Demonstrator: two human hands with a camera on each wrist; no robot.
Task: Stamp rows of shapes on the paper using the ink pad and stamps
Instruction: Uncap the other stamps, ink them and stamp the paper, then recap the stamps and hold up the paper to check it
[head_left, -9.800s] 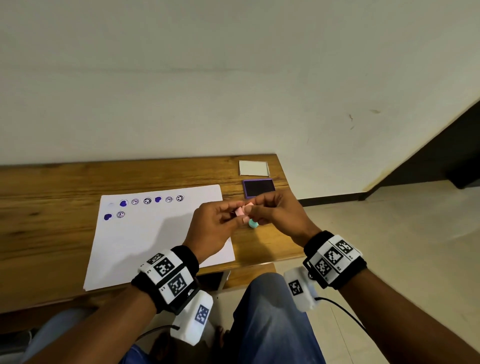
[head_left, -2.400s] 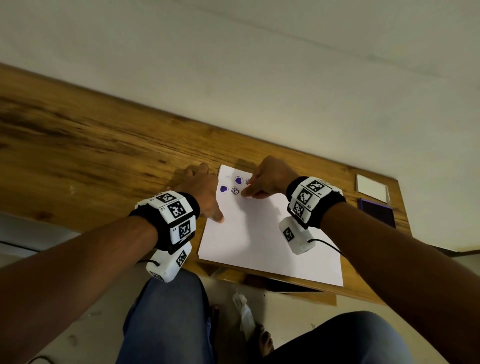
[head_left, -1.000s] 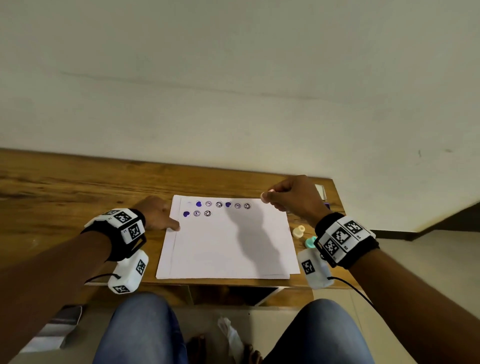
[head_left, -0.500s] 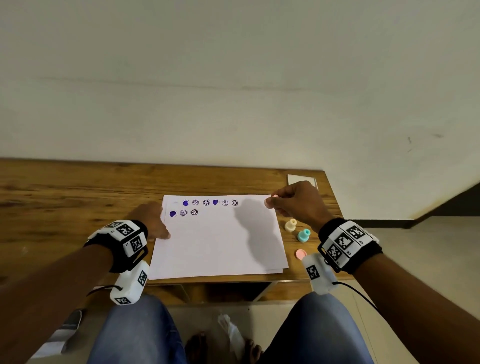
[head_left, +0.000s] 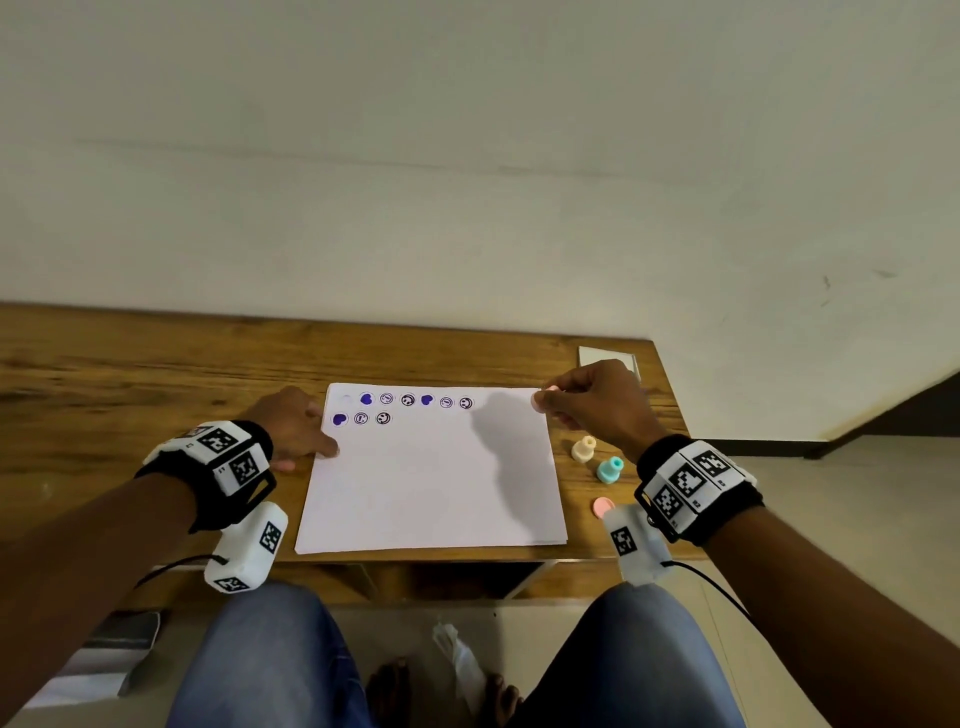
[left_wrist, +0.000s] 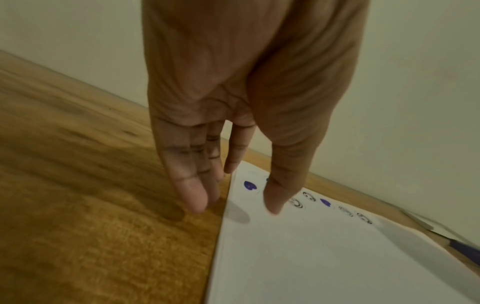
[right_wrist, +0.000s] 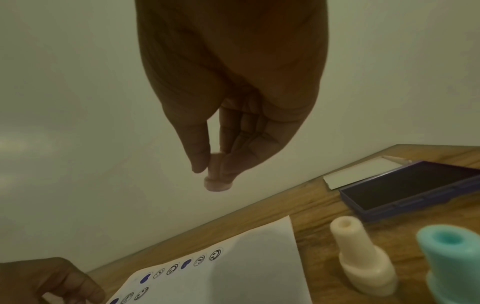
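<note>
A white paper (head_left: 431, 483) lies on the wooden table (head_left: 156, 374). Its top row holds several purple hearts and round faces; the second row (head_left: 361, 418) has three marks. My right hand (head_left: 550, 402) pinches a pink stamp (head_left: 542, 400) in the air over the paper's far right corner, with its round face (right_wrist: 217, 184) pointing down. My left hand (head_left: 311, 452) rests at the paper's left edge with straight fingers (left_wrist: 192, 199) on the wood and the thumb (left_wrist: 275, 203) on the sheet. The purple ink pad (right_wrist: 410, 185) lies open to the right; my right hand hides it from the head camera.
A cream stamp (head_left: 583, 448) and a teal stamp (head_left: 609, 469) stand upright right of the paper, with a pink cap (head_left: 602, 505) nearer the front edge. A white card or lid (head_left: 608, 356) lies at the far right corner. The table's right edge is close.
A third mark now stands in the second row. My right hand has carried the pink stamp from there to the paper's far right corner. The left hand stays at the left edge.
</note>
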